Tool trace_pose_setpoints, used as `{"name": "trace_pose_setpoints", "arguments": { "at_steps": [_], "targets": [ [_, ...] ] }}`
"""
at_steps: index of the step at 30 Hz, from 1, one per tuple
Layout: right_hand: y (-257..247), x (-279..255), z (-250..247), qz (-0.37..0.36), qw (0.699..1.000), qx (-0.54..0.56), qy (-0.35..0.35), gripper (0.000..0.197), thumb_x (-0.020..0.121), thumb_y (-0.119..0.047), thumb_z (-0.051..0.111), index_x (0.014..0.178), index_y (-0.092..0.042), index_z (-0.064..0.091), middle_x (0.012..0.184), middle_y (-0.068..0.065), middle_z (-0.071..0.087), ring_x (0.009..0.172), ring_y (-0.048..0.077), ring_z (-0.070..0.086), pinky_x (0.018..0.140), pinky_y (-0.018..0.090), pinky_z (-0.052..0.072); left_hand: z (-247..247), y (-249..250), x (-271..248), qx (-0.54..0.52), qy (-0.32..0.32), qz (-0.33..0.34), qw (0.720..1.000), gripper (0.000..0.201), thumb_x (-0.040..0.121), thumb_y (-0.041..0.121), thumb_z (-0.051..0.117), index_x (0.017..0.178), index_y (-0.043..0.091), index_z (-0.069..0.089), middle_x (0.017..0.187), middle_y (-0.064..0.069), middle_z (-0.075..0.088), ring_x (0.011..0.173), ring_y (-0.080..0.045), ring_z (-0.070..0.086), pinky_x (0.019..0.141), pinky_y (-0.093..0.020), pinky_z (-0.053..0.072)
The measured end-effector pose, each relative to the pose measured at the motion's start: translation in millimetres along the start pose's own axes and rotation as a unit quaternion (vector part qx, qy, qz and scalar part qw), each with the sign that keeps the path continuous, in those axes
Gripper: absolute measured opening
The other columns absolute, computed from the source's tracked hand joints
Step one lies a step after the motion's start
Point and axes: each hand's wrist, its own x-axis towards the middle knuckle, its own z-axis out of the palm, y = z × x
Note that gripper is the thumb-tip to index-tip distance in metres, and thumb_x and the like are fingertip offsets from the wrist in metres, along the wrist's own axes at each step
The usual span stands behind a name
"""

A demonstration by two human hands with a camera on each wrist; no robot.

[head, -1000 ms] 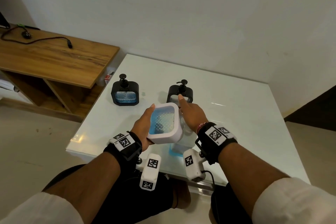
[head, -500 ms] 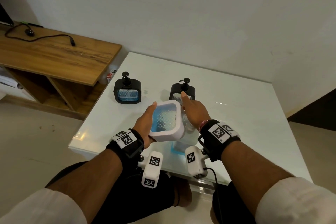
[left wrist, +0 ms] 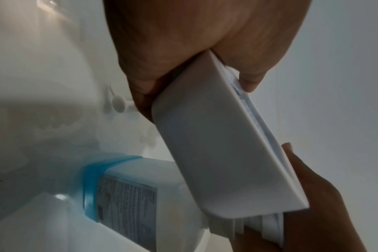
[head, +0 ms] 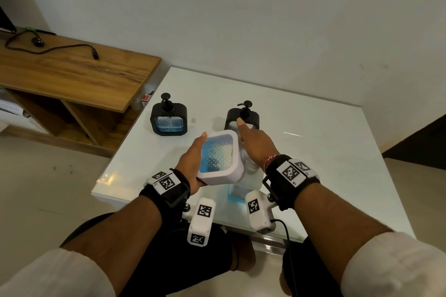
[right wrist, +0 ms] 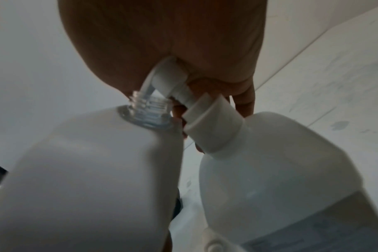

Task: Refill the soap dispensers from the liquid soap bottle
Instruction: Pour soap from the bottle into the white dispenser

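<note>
Dispenser (head: 218, 158) tilted, left hand (head: 190, 159) grips | right hand (head: 255, 144) fingers (right wrist: 244, 95) clutch pump (right wrist: 168, 76) (wrist view only)

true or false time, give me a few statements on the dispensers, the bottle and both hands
1. The left hand holds the white dispenser above the table. True.
2. The white dispenser's pump is screwed down tight. False: the right hand grips it lifted off the bare threaded neck, its tube reaching into the neck.
3. Two black dispensers stand on the table, pumps on. True.
4. The bottle is uncapped. False: its white cap is on.
</note>
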Motion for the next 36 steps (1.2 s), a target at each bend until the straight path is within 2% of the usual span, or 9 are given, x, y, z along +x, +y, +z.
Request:
{"name": "trace_pose_setpoints", "arguments": {
  "at_steps": [2, 3, 6, 12, 16, 21, 26, 33, 36],
  "targets": [
    [-2.0, -1.2, -0.9, -0.005, 1.0, 0.009, -0.003, 0.052, 0.097, -0.063, 0.024, 0.063, -0.029, 0.043, 0.078, 0.002, 0.054, 0.085, 0.024, 0.049, 0.084, 0.034, 0.035, -0.4, 0.7, 1.9, 0.002, 0.003, 0.002, 1.0, 0.064, 0.086, 0.073, 0.061, 0.136, 0.034, 0.062, 0.127, -0.01, 0.072, 0.117, -0.035, 0.068, 0.094, -0.056, 0.056],
    [-0.8, -0.3, -1.5, -0.001, 1.0, 0.015, -0.009, 0.054, 0.097, -0.062, 0.024, 0.071, -0.026, 0.053, 0.088, 0.006, 0.059, 0.091, 0.026, 0.052, 0.087, 0.034, 0.035, -0.9, 0.8, 3.5, 0.005, 0.004, 0.003, 1.0, 0.063, 0.086, 0.073, 0.06, 0.135, 0.034, 0.062, 0.127, -0.01, 0.072, 0.117, -0.035, 0.068, 0.095, -0.056, 0.056],
    [0.9, -1.7, -4.5, 0.026, 0.999, 0.017, -0.021, 0.065, 0.098, -0.06, 0.028, 0.118, -0.01, 0.064, 0.121, 0.012, 0.061, 0.109, 0.027, 0.055, 0.091, 0.032, 0.034, -1.3, 0.3, 4.7, 0.013, -0.006, -0.003, 1.0, 0.065, 0.084, 0.074, 0.062, 0.136, 0.035, 0.061, 0.129, -0.01, 0.071, 0.119, -0.036, 0.067, 0.099, -0.059, 0.053],
    [1.6, -4.7, -4.1, 0.014, 1.0, 0.012, -0.019, 0.068, 0.098, -0.06, 0.026, 0.126, -0.008, 0.061, 0.127, 0.014, 0.06, 0.11, 0.026, 0.055, 0.094, 0.033, 0.034, -0.9, -1.7, 1.9, 0.019, 0.001, 0.005, 1.0, 0.075, 0.074, 0.075, 0.07, 0.136, 0.035, 0.062, 0.129, -0.01, 0.071, 0.119, -0.036, 0.067, 0.096, -0.057, 0.055],
    [-1.6, -7.0, -2.8, -0.001, 1.0, -0.003, -0.024, 0.071, 0.098, -0.062, 0.022, 0.125, -0.01, 0.062, 0.127, 0.013, 0.061, 0.115, 0.028, 0.055, 0.101, 0.038, 0.035, -0.8, -1.5, 0.5, 0.013, 0.007, 0.004, 1.0, 0.076, 0.072, 0.075, 0.07, 0.135, 0.034, 0.063, 0.128, -0.011, 0.071, 0.117, -0.036, 0.068, 0.088, -0.053, 0.057],
    [0.9, -4.7, -4.0, 0.018, 1.0, -0.017, -0.01, 0.07, 0.098, -0.062, 0.027, 0.121, -0.006, 0.063, 0.121, 0.015, 0.062, 0.108, 0.028, 0.056, 0.094, 0.034, 0.036, -0.2, -1.0, 2.1, 0.01, -0.005, -0.006, 1.0, 0.064, 0.086, 0.074, 0.06, 0.137, 0.035, 0.06, 0.129, -0.01, 0.071, 0.119, -0.035, 0.067, 0.097, -0.056, 0.054],
    [2.8, -5.5, -5.1, 0.004, 1.0, -0.019, -0.012, 0.072, 0.097, -0.063, 0.025, 0.114, -0.007, 0.066, 0.118, 0.017, 0.063, 0.109, 0.03, 0.057, 0.093, 0.034, 0.036, 3.9, -2.0, -3.5, 0.021, 0.017, 0.0, 1.0, 0.061, 0.087, 0.072, 0.059, 0.135, 0.035, 0.061, 0.126, -0.009, 0.072, 0.116, -0.035, 0.068, 0.089, -0.052, 0.058],
    [1.1, -3.6, -5.1, -0.011, 1.0, -0.017, -0.001, 0.062, 0.096, -0.066, 0.021, 0.074, -0.021, 0.059, 0.099, 0.011, 0.063, 0.099, 0.029, 0.057, 0.092, 0.036, 0.039, 2.6, -0.8, -2.7, 0.018, 0.001, -0.001, 1.0, 0.072, 0.079, 0.076, 0.064, 0.138, 0.036, 0.06, 0.129, -0.008, 0.071, 0.118, -0.034, 0.068, 0.091, -0.054, 0.057],
    [3.1, -0.3, -2.3, -0.003, 1.0, -0.024, 0.01, 0.057, 0.097, -0.064, 0.023, 0.068, -0.023, 0.05, 0.095, 0.012, 0.061, 0.092, 0.027, 0.055, 0.086, 0.034, 0.038, 3.1, 0.5, -3.1, 0.016, 0.007, -0.001, 1.0, 0.063, 0.086, 0.073, 0.06, 0.137, 0.035, 0.06, 0.128, -0.009, 0.072, 0.116, -0.034, 0.069, 0.088, -0.052, 0.058]
  ]
}}
